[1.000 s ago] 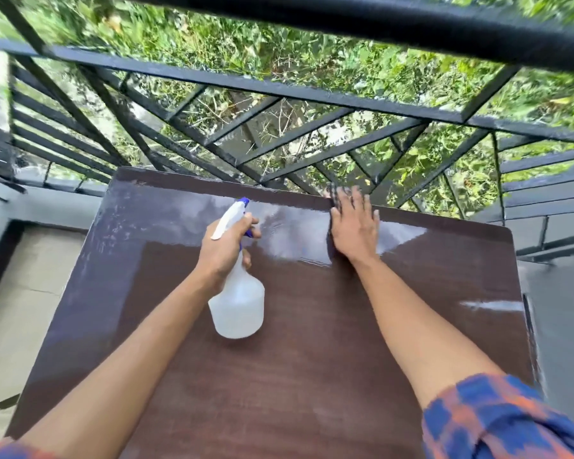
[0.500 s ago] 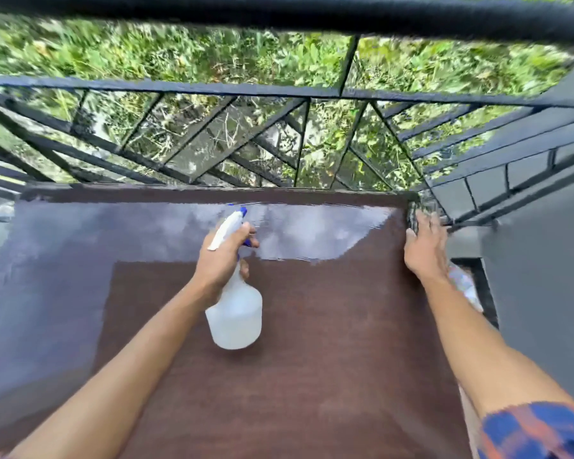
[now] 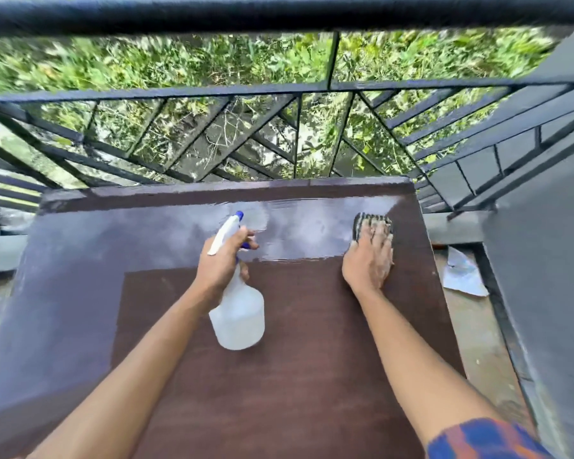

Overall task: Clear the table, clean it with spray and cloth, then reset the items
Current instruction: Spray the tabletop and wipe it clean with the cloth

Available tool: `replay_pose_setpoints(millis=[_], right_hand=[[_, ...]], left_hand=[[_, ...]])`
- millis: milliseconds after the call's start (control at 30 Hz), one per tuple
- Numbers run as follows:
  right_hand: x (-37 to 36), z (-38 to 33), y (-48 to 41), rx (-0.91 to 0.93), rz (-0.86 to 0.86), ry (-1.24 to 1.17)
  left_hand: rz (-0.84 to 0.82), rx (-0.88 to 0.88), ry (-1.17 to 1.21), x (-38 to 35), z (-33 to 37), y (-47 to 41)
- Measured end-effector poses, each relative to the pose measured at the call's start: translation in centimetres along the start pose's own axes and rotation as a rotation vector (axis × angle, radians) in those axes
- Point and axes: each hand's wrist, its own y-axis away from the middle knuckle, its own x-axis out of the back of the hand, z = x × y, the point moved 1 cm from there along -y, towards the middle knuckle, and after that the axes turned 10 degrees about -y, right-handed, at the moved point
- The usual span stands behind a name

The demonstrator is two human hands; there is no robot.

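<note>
A dark brown table [image 3: 279, 376] fills the lower view, with a wet shine across its far part. My left hand [image 3: 221, 263] grips the neck of a white spray bottle [image 3: 241, 318] with a blue nozzle, held over the table's middle. My right hand [image 3: 370, 260] lies flat on a dark striped cloth [image 3: 368, 221] near the table's far right corner and presses it to the surface. Most of the cloth is hidden under the fingers.
A black metal railing [image 3: 279, 91] runs just past the table's far edge, with greenery beyond it. A grey wall [image 3: 550, 293] stands at the right. A white sheet of paper [image 3: 461, 273] lies on the floor between table and wall.
My right hand with the cloth went right to the table's edge, then came back a little inward. The left hand kept the bottle in place. The view turned rightward.
</note>
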Motion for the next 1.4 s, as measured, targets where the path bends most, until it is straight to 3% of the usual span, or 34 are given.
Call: replay_pose_setpoints(millis=[267, 467, 633, 867, 967, 1067, 1167, 1400], right_hand=[[-10.6, -15.6, 6.5, 0.251, -0.135, -0.007], [-17.8, -28.2, 8.7, 0.219, -0.129, -0.054], [-23.6, -37.7, 9.3, 0.352, -0.240, -0.005], [-31.6, -49.5, 17.4, 0.921, -0.570, 0.234], [-32.2, -48.7, 21.5, 1.086, -0.663, 0.201], [-30.6, -44.4, 23.7, 1.233, -0.650, 0.125], [-27.9, -38.8, 22.1, 1.109, -0.557, 0.064], [-16.0, -23.9, 11.4, 0.339, -0.123, 0.041]], left_hand=[[0.138, 0.039, 0.078, 12.9, -1.7, -1.1], [0.252, 0.035, 0.104, 26.0, -3.2, -2.1], [0.364, 0.052, 0.129, 34.8, -4.6, -2.5], [0.496, 0.102, 0.180, 41.1, -6.6, -1.0], [0.526, 0.120, 0.241, 41.2, -7.2, -0.2], [0.538, 0.166, 0.308, 40.4, -7.8, 0.4], [0.485, 0.178, 0.282, 39.6, -8.5, 1.1], [0.364, 0.110, 0.180, 36.3, -9.6, 4.4]])
